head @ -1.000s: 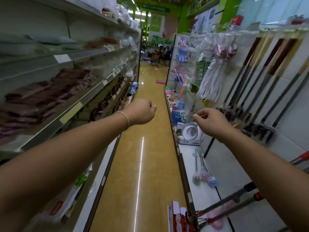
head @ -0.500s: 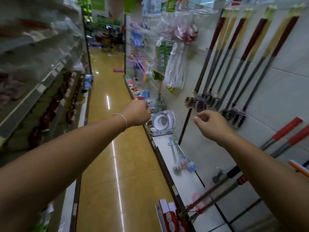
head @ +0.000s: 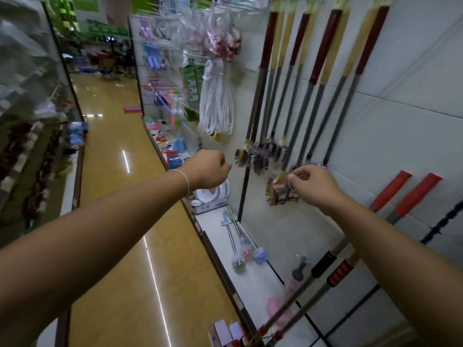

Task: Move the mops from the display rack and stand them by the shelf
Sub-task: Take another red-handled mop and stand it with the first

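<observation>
Mops (head: 295,96) hang head-down in a row on the wall rack at 1 o'clock, long thin poles, bristly heads at the bottom. Right hand (head: 313,186) is at one mop head (head: 280,189), fingers (head: 297,177) pinching near its top, exact contact blurred. Left hand (head: 211,169) at 12 o'clock, fingers curled, holding nothing. Poles look stiff, light but top-long and likely to swing; better to grip mid-pole than the head. Shelf base (head: 250,279) at 5 o'clock
</observation>
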A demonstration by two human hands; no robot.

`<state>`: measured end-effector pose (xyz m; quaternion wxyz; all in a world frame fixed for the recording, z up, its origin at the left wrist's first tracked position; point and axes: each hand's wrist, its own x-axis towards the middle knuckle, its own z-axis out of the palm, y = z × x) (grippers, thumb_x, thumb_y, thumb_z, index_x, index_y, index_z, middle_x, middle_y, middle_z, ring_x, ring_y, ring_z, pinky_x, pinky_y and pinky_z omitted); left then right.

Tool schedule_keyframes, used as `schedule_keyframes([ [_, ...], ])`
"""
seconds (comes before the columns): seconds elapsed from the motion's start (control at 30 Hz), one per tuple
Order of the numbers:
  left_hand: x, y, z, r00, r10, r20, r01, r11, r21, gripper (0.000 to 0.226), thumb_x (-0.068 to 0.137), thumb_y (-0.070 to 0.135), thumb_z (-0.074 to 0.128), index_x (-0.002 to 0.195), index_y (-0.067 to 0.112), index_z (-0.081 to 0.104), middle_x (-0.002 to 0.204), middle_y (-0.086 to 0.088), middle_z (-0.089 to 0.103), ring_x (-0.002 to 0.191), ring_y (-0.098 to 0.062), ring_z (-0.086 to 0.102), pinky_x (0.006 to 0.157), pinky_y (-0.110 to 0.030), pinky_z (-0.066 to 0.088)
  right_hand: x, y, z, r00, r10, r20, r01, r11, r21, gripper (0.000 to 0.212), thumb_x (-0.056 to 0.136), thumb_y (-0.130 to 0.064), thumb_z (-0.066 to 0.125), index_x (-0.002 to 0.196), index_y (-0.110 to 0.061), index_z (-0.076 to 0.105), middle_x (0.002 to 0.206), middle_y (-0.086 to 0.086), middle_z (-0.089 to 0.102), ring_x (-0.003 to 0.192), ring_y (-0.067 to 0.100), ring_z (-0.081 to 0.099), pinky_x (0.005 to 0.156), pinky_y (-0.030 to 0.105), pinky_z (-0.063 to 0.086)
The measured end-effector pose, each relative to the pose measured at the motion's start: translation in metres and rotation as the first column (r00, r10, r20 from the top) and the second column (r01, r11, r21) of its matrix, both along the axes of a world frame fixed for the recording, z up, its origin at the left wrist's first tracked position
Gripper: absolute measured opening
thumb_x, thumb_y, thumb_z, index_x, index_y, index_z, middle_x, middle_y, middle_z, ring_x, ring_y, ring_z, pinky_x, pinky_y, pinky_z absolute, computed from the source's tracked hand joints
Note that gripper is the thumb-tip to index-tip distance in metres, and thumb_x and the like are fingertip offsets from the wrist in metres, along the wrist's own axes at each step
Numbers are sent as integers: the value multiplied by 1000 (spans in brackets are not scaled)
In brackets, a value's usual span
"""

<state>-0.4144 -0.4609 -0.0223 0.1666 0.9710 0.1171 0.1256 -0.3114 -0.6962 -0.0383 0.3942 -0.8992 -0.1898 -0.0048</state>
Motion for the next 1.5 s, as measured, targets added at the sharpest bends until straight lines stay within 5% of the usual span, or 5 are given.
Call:
schedule_keyframes([
  [0.33, 110, -46, -6, 978, -202, 53, 204, 977, -55, 27, 98, 35, 46, 84, 14, 58, 75, -2, 58, 72, -20, 54, 64, -29, 37, 80, -41, -9, 988, -155, 13, 155, 988, -4, 21, 93, -29, 63, 104, -12, 71, 104, 5, 69, 102, 23, 62, 96, 41, 50],
  [0.5, 166, -69, -31, 932, -362, 30, 363, 927, -90, 23, 97, 35, 48, 90, 15, 59, 86, -3, 62, 79, -20, 57, 69, -30, 43, 109, -57, -35, 962, -274, -2, 273, 960, -58, 14, 91, -31, 64, 91, -18, 70, 89, 1, 69, 94, 23, 65, 77, 26, 43],
  [0.93, 298, -128, -122, 666, -736, -121, 708, 674, -210, 17, 92, 27, 52, 94, 15, 64, 95, -6, 66, 87, -23, 60, 74, -26, 43, 130, -113, -94, 722, -672, -164, 661, 741, -124, 26, 94, -31, 61, 104, -10, 71, 96, 5, 70, 93, 24, 63, 82, 29, 47],
  [1.17, 318, -165, -202, 544, -799, -256, 749, 600, -281, 15, 90, 25, 50, 95, 17, 61, 97, -8, 68, 91, -28, 61, 75, -27, 44, 106, -120, -147, 609, -731, -307, 719, 673, -175, 24, 99, -24, 56, 105, -4, 67, 73, 1, 58, 67, 18, 56, 66, 30, 41],
  [1.5, 322, -191, -271, 528, -796, -294, 679, 604, -417, 13, 89, 25, 51, 96, 18, 58, 89, -3, 66, 79, -19, 61, 70, -26, 46, 137, -148, -210, 509, -753, -417, 781, 608, -143, 31, 96, -25, 60, 121, -7, 64, 88, -1, 61, 82, 16, 60, 71, 24, 47],
])
